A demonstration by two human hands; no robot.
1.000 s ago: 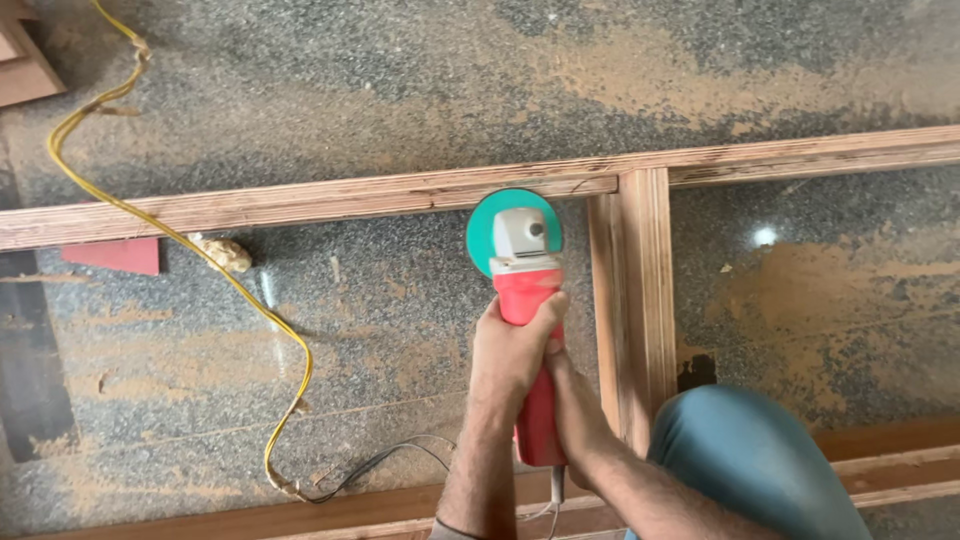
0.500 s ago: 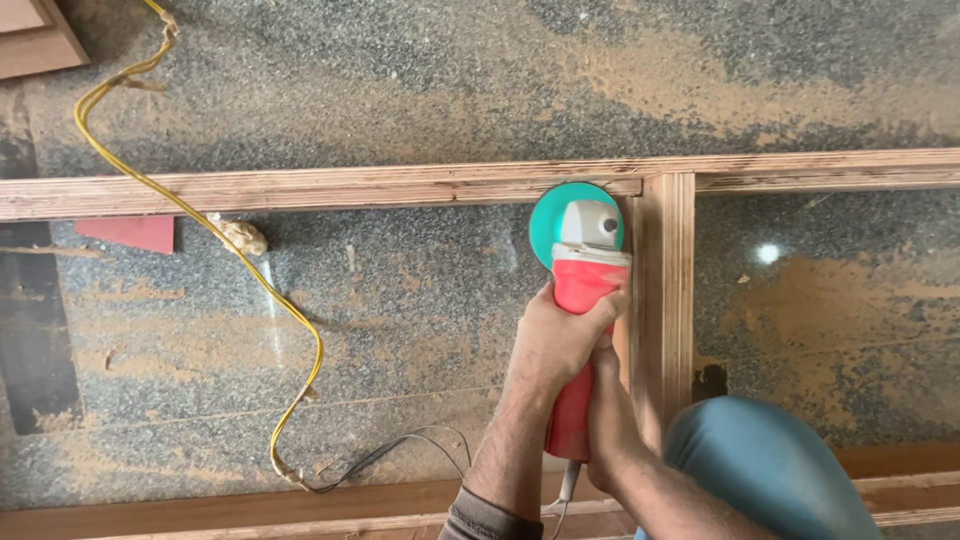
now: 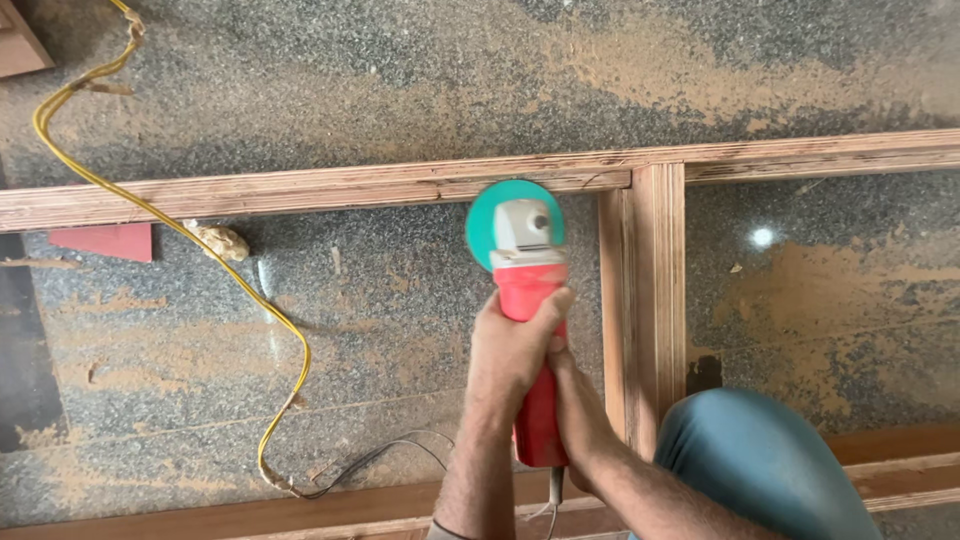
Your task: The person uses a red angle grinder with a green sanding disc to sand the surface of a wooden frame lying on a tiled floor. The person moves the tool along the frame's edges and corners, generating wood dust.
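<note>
A red angle grinder (image 3: 530, 330) with a grey head and a green disc (image 3: 482, 222) sits against the lower edge of the long horizontal rail (image 3: 300, 188) of a wooden frame. The disc is just left of the frame's upright piece (image 3: 645, 300). My left hand (image 3: 512, 348) is wrapped around the front of the red body. Just behind it, my right hand (image 3: 577, 405) holds the rear of the handle. Both forearms come in from the bottom edge.
The frame lies on a speckled stone floor (image 3: 400, 80) dusted with sawdust. A yellow cable (image 3: 200, 250) snakes down the left and joins a dark cord (image 3: 390, 455). My knee in blue jeans (image 3: 760, 470) is at the lower right. Another wooden rail (image 3: 200, 515) runs along the bottom.
Half a second ago the grinder was closer to the upright piece; it has since slid back left along the rail. Both hands keep the same grip.
</note>
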